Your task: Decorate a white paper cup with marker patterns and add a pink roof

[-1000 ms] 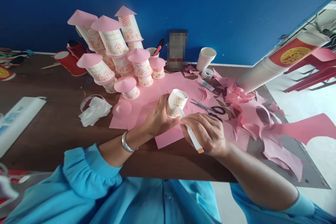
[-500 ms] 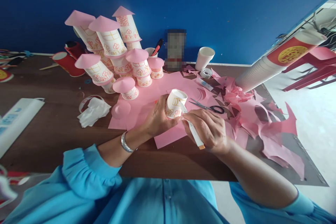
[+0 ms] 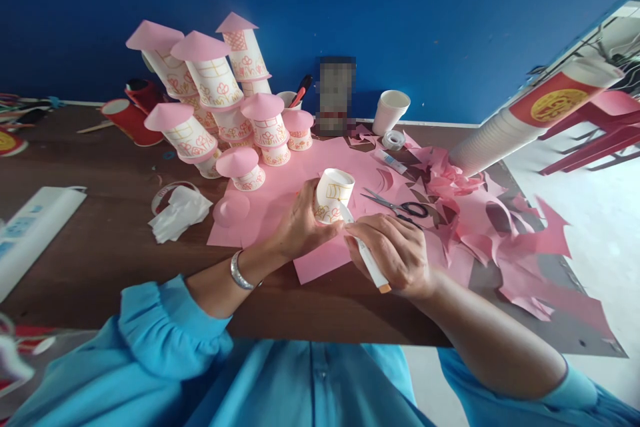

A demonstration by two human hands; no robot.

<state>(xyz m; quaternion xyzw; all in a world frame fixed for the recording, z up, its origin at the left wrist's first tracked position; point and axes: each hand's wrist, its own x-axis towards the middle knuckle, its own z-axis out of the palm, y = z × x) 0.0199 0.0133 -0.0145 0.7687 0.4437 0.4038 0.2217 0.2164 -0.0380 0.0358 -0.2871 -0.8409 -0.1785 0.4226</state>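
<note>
In the head view, the left hand [image 3: 304, 221] is closed around a small white paper cup [image 3: 330, 196], steadying it from the left, with the thumb across its lower front. The cup is tilted, mouth upward, above the middle of the tabletop [image 3: 140, 293], nearer the near edge than the cup towers are; a yellow-lined window and red and yellow flowers are drawn on its wall. The right hand [image 3: 393, 253] grips a white felt-tip marker [image 3: 373, 263], its orange end pointing back toward the near edge and its tip at the cup's wall; whether the tip touches cannot be told.

Beneath the hands lies a pink paper sheet [image 3: 325, 157], with a shallow pink paper cone [image 3: 231, 211] on its left part. Toward the far left corner stand the cup towers [image 3: 217, 85], drawn with flowers and capped with pink cone roofs. Left of them is a red paper cup [image 3: 127, 121], and nearer the left edge lies a crumpled white tissue [image 3: 181, 212].

Scissors [image 3: 380, 199] lie just beyond the right hand, with a glue tube [image 3: 391, 161] and a tape roll [image 3: 394, 141] farther off. White cups [image 3: 391, 113] stand nested near the far edge, by the blue wall [image 3: 425, 27]. Pink paper scraps [image 3: 475, 210] spread along the right edge, beside a long cup stack [image 3: 493, 140] partly wrapped in a red and yellow label.

A silver bracelet [image 3: 241, 271] circles the left wrist.
</note>
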